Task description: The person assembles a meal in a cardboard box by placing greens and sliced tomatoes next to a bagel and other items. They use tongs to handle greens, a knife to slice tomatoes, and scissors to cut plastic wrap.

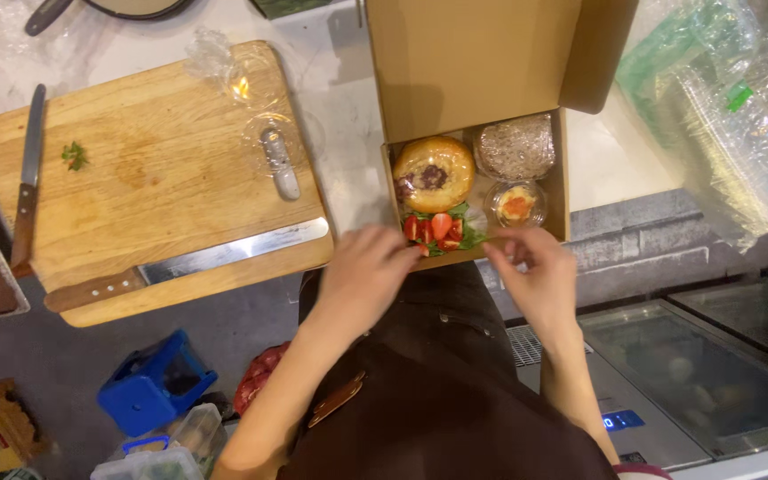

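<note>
Two hands: both at the near edge of an open cardboard box on the table.
Left hand: fingers curled loosely at the box's front wall, beside the cut strawberries; whether it grips anything I cannot tell.
Right hand: fingertips pinched narrow near the front right corner; what they pinch is too small to tell.
Box contents: round bun, strawberries on green leaves, small clear cup with orange filling, wrapped grainy round.
Left of box: wooden cutting board carrying a long knife and a smaller knife.
</note>
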